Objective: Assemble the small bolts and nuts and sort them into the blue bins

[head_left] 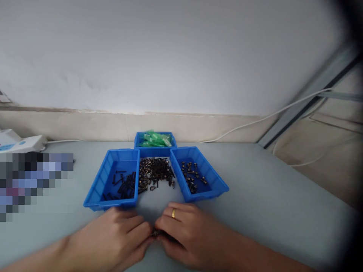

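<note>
My left hand (121, 236) and my right hand (188, 232) meet near the front of the table, both closed in a pinch. Between their fingertips is a small metal screw (154, 232), mostly covered by the fingers. A gold ring sits on a right finger. Just beyond my left hand stands a blue bin (95, 189) with long dark screws (126, 187) inside. Past my right hand is another blue bin (217, 185), holding shorter shiny metal fasteners (193, 173). A loose pile of mixed dark and shiny fasteners (155, 170) lies between the two bins.
Behind the pile, a smaller blue bin (155, 152) holds green plastic packets (154, 139). White power strips (31, 143) lie at the far left, near a blurred-out patch. A white cable (241, 126) runs along the wall to a metal frame (289, 113) on the right.
</note>
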Demonstrator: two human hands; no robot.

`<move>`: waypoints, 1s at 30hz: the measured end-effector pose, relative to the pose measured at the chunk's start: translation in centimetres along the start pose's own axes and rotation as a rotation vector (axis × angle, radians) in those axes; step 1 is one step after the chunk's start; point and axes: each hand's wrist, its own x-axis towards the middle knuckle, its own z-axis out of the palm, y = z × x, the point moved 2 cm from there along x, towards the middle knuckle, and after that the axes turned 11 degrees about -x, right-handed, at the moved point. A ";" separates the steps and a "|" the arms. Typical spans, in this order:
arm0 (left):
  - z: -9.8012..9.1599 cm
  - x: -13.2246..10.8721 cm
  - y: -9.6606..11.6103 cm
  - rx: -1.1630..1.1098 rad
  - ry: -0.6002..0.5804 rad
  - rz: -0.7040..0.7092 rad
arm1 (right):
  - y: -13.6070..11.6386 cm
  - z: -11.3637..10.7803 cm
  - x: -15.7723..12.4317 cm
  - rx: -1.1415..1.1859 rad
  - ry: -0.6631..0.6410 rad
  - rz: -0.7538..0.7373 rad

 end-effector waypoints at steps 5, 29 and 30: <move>0.1 -0.1 0.0 0.004 -0.009 -0.005 | 0.0 0.0 0.0 -0.008 -0.010 0.005; 0.4 -0.1 -0.1 0.005 -0.030 -0.013 | 0.1 0.0 -0.1 -0.001 -0.023 0.007; 0.4 -0.1 -0.1 0.006 -0.022 -0.013 | 0.1 0.0 -0.1 0.000 -0.022 0.006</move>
